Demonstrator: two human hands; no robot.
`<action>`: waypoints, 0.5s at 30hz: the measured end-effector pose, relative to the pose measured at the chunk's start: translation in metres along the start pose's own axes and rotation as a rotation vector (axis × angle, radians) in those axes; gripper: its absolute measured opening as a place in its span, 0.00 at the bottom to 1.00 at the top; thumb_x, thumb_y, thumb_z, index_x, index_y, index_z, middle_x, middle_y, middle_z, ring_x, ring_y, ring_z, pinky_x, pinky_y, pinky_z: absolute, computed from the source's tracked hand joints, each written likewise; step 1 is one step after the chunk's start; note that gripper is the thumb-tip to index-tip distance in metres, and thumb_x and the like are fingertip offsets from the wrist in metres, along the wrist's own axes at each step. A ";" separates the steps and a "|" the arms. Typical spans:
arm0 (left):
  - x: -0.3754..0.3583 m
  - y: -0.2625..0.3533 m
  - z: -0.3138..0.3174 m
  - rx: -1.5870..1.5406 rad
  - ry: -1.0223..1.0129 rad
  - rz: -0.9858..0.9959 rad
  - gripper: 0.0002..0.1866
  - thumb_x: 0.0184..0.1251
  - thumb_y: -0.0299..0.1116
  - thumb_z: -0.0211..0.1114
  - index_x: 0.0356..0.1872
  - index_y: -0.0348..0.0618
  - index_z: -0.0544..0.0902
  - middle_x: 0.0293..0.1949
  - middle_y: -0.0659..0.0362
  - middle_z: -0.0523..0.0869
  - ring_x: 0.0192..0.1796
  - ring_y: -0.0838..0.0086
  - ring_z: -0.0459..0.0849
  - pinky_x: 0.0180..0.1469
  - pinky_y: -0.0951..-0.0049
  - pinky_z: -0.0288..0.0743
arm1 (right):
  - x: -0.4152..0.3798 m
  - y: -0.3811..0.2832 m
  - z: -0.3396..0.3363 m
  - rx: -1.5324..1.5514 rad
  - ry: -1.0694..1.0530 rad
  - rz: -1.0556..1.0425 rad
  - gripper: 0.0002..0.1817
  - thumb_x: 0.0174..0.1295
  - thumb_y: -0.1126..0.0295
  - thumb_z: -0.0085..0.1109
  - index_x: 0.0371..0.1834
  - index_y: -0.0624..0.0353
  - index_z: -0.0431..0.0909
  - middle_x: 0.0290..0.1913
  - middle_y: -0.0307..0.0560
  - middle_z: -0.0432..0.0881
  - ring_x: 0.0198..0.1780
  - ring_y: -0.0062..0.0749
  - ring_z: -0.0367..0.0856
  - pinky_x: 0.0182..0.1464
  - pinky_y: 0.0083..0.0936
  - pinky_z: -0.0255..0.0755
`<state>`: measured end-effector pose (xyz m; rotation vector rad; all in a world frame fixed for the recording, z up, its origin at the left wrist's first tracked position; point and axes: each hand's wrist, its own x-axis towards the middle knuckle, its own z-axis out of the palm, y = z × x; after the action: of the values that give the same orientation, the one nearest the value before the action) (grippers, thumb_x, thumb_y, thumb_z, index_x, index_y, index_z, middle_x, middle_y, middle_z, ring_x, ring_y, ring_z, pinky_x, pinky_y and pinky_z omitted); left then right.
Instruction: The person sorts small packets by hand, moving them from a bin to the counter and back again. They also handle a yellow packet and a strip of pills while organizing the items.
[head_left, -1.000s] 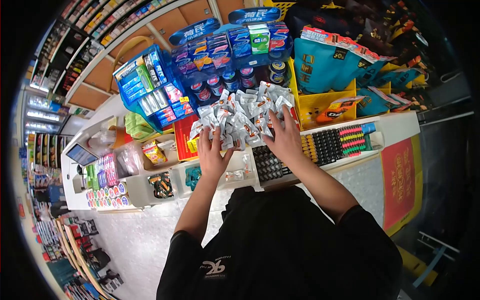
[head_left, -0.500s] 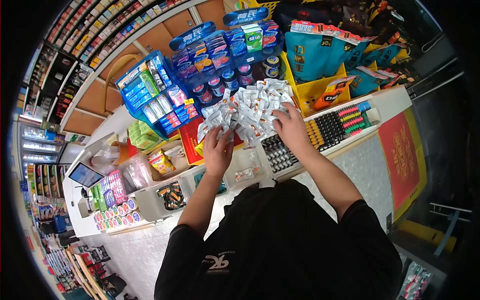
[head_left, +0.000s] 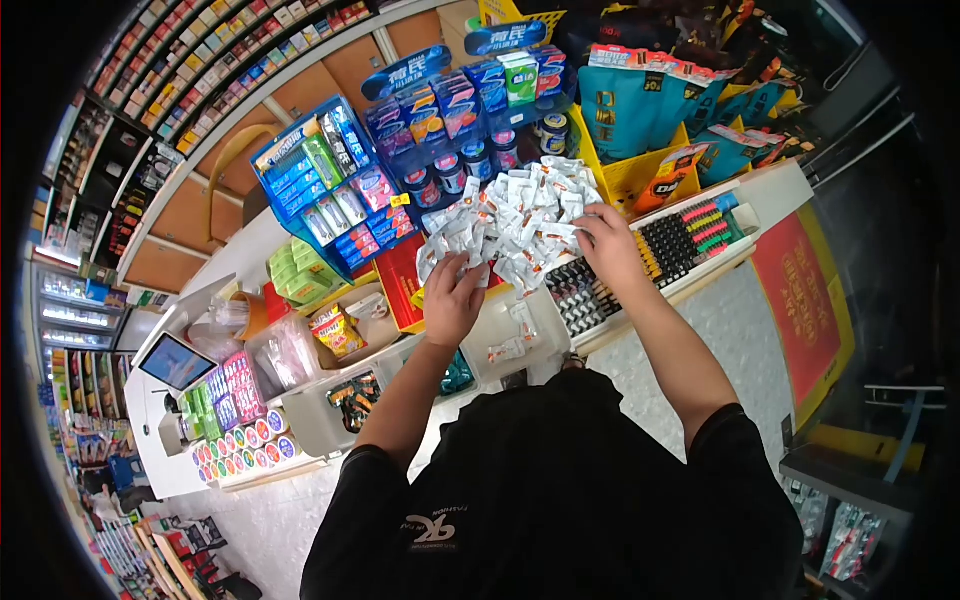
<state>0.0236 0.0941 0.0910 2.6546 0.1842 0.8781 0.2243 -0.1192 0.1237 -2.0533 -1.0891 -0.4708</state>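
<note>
A heap of small white sachets [head_left: 530, 215] with orange-and-black print is spread on the counter in front of me. My left hand [head_left: 455, 300] lies at the heap's near left edge, its fingers stretched over the sachets and touching them. On the right side of the heap rests my right hand [head_left: 610, 248], fingers apart and slightly bent, the tips against the outer sachets. Neither hand visibly grips a sachet, though parts of the fingertips are hidden. Below the heap, a clear plastic bin [head_left: 515, 340] holds a few similar sachets.
Behind the heap stand a blue gum rack [head_left: 325, 190] and gum jars [head_left: 452, 175]. Yellow crates [head_left: 640, 180] with teal pouches are at the right, beside a tray of lighters [head_left: 665, 250]. A yellow snack packet [head_left: 338, 330] and a tablet [head_left: 177, 360] are at the left.
The whole view has shifted, so counter and heap appear farther right. Both hands stay at the heap's sides; the left fingers look closer together.
</note>
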 end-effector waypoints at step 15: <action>0.000 -0.008 -0.006 -0.019 -0.013 0.054 0.24 0.46 0.24 0.69 0.50 0.52 0.84 0.56 0.54 0.79 0.62 0.53 0.76 0.61 0.55 0.71 | -0.035 -0.011 -0.027 0.289 0.120 0.724 0.11 0.54 0.72 0.68 0.41 0.60 0.85 0.32 0.44 0.83 0.29 0.23 0.79 0.34 0.23 0.74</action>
<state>0.0201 0.1033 0.0926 2.6586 0.1014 0.8743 0.1960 -0.1549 0.1241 -1.9584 -0.2700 -0.0582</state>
